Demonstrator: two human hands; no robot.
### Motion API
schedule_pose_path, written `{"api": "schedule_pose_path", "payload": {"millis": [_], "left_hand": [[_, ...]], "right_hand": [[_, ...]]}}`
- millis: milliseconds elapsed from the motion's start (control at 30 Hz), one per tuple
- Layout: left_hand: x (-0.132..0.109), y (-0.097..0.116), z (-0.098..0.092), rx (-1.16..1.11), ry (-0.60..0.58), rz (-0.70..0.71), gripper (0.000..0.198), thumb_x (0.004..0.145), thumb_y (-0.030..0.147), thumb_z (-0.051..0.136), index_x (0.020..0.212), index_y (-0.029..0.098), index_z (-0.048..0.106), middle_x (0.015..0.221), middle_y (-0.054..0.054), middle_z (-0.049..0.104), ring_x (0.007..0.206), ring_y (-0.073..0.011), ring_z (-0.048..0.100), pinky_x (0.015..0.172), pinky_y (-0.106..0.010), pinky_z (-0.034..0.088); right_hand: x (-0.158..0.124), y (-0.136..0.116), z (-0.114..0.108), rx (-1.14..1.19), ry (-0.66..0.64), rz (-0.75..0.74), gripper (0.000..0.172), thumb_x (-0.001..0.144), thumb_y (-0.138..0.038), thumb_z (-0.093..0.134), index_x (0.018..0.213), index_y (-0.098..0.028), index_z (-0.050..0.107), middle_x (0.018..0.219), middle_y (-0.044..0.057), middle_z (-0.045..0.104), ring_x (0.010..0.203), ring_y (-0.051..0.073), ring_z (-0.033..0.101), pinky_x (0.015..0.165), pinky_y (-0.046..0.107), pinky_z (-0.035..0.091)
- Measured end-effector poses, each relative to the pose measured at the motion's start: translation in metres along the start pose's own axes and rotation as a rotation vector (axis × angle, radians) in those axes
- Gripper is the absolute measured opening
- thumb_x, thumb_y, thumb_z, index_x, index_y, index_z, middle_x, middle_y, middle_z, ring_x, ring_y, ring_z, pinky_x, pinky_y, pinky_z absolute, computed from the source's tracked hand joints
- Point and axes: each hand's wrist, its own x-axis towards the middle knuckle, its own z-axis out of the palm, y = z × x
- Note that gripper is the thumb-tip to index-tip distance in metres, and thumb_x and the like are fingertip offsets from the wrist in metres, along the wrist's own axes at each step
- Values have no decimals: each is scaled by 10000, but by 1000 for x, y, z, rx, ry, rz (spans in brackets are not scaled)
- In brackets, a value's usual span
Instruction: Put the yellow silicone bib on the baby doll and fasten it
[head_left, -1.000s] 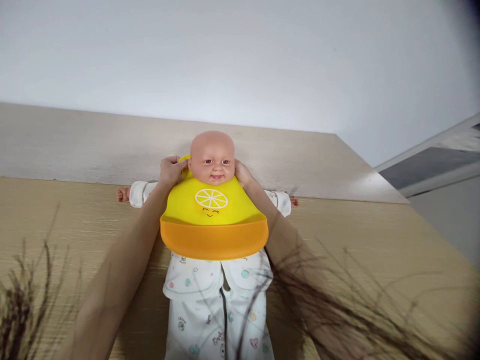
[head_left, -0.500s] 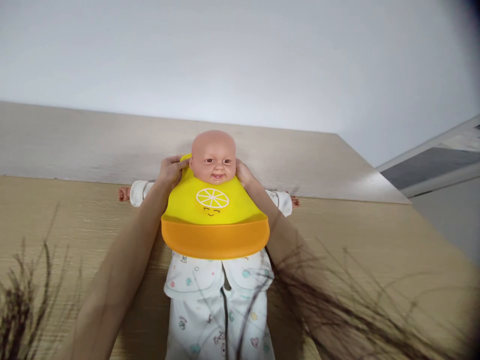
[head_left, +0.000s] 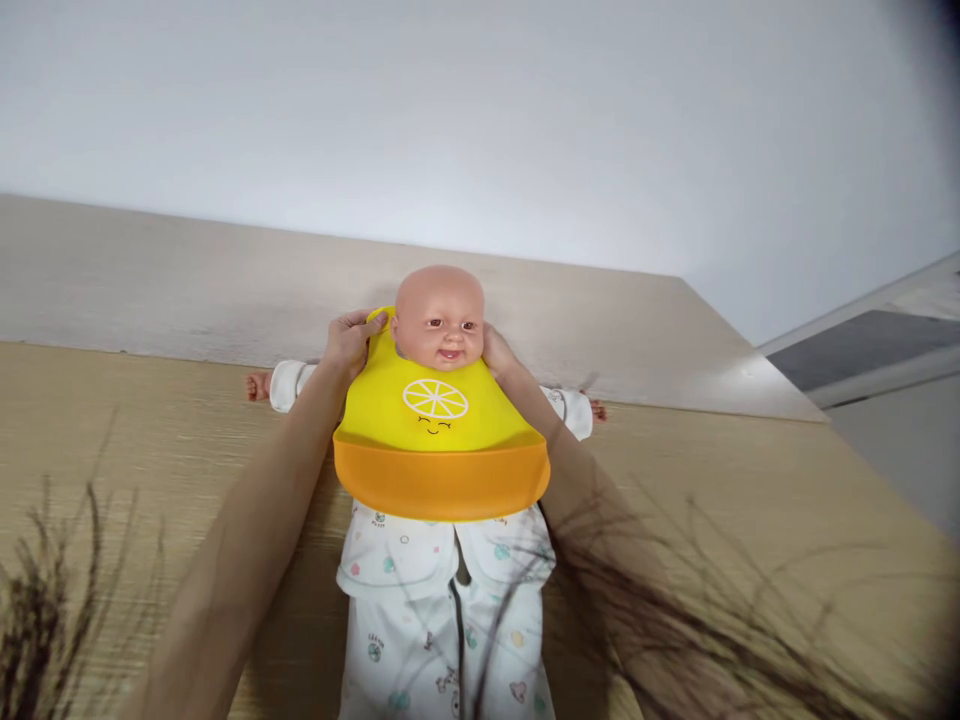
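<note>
A baby doll lies on its back in a white printed outfit, arms spread to both sides. Over its chest rests a yellow bib with an orange catch pocket and a citrus-slice print. At the left of the doll's neck, my left hand pinches the bib's strap between thumb and fingers. My right hand is on the other side of the neck, against the bib's edge. Its fingers go behind the doll's head, so what they hold is hidden.
The doll lies on a light wood surface. A paler raised board runs behind its head, against a white wall. Dark strands of hair hang across the lower corners of the view.
The whole scene has shifted slightly right in the view. My left hand still grips the strap, now with a little more of it showing beside the doll's head.
</note>
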Motion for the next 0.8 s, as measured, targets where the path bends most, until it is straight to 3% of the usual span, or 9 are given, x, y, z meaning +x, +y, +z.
{"api": "schedule_pose_path", "payload": {"millis": [133,400,567,800], "left_hand": [[0,0,-2,-35,-17,-29,119,697,131,854,698,128,735,694,-46,733,653,-145,667,679,-255,556],[-3,1,2,-151,71,6,132,704,16,759,769,129,739,718,-43,727,693,-136,676,778,-270,567],[-3,2,3,-186,86,39,204,661,7,757,809,145,726,739,-33,717,725,-138,670,818,-285,549],[-3,2,3,-202,66,25,263,634,52,775,865,149,692,728,-25,698,678,-138,657,772,-287,547]], "right_hand": [[-2,-4,3,95,-56,160,239,724,-383,693,899,-222,710,874,68,763,962,290,722,801,406,600],[-4,-6,5,79,76,92,131,677,-264,687,795,-206,685,787,32,742,761,211,694,717,322,585],[0,-4,4,65,107,81,77,708,-244,663,776,-207,662,801,34,739,826,220,694,769,330,578],[2,1,1,41,67,10,146,671,-251,699,809,-207,690,869,38,757,941,235,697,823,326,572]]}}
